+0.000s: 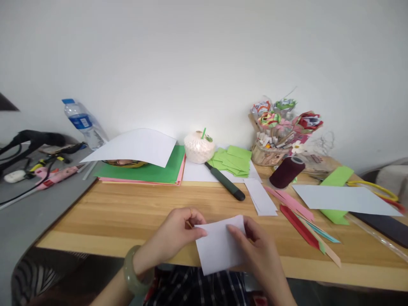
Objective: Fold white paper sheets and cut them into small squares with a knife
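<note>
A small white paper piece [219,248] is held between both hands over the front edge of the wooden table. My left hand [178,231], with a ring and a green bangle, pinches its upper left corner between thumb and fingers. On the right side, my right hand [258,246] grips the same piece, thumb on the front and fingers behind. Beyond the hands lie white paper strips [259,197] and a dark green pen-like tool [226,182]. Small green paper pieces [234,160] are heaped on a white sheet farther back.
Green sheets [165,168] under a curved white sheet [137,146] lie back left, near a bottle [83,123]. A wrapped coconut [199,147] and flower basket [269,154] line the wall. Right are a thread spool [287,172], colored strips [299,225] and a glue gun [57,176] far left.
</note>
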